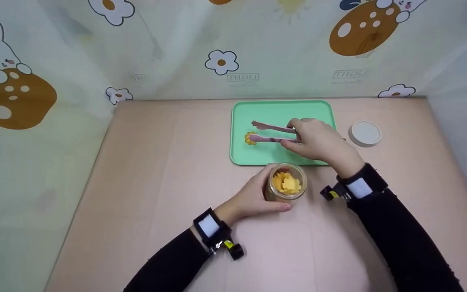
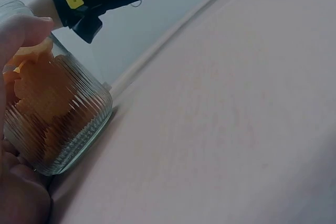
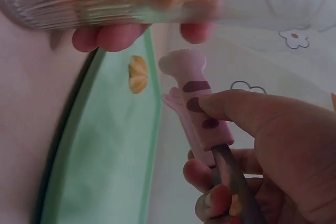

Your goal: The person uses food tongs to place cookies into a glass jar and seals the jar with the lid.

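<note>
My left hand (image 1: 253, 196) grips a ribbed glass jar (image 1: 273, 196), fingers and thumb round its side. Through the jar's mouth several yellow-orange flower-shaped pieces (image 1: 287, 183) show. The left wrist view puts the jar's base (image 2: 79, 156) right at the tabletop. Over the green tray (image 1: 241, 113), my right hand (image 1: 318, 140) holds a pair of pink tongs (image 1: 272, 139), their paw-shaped tips spread apart. One flower-shaped piece (image 3: 137, 74) lies on the tray; in the head view the nearer tip overlaps it, while in the right wrist view it appears apart from the tongs.
A round white lid (image 1: 365, 133) lies on the table right of the tray. The pinkish tabletop (image 1: 156, 162) extends to the left and front. A printed curtain (image 1: 168, 48) with flowers and rabbits stands along the back and sides.
</note>
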Demonstrator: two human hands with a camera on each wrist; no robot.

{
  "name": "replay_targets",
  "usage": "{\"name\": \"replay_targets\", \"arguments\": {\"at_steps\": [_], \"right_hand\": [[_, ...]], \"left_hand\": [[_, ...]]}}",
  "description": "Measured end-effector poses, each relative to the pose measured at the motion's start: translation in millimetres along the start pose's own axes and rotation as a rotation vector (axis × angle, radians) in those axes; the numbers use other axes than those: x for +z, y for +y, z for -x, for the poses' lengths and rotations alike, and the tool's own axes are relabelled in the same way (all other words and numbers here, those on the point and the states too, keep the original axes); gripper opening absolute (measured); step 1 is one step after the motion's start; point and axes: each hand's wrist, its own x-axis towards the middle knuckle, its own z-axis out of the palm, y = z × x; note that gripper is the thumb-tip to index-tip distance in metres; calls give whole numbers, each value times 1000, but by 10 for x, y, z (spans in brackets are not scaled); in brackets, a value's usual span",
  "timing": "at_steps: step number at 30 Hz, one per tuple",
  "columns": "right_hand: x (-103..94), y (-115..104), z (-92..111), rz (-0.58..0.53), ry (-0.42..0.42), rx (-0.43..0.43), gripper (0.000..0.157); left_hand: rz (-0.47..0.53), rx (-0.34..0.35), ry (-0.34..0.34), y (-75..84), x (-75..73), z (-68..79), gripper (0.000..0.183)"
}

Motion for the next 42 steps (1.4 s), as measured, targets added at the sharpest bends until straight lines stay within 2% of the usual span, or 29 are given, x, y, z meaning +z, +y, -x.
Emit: {"name": "replay_targets", "arguments": {"at_steps": [5,11,18,26,32,42], "right_hand": [[110,70,-118,26,7,-36,52],[158,118,-161,32,-13,-35,52],[168,147,-153,38,-8,-66,49],[174,148,-104,65,-2,-64,46],[197,148,-107,52,4,-86,39],[209,187,-69,55,1,-114,36]], "left_hand": [[1,12,5,-7,2,1,91],[-5,15,-2,-5,-3,-17,91],[-30,18,-1,-4,-3,-20,93],[-8,25,-7,-10,-4,-25,91],[-14,9,-5,-9,-4,-16,93],[-6,13,-6,-18,-6,6,92]]}}
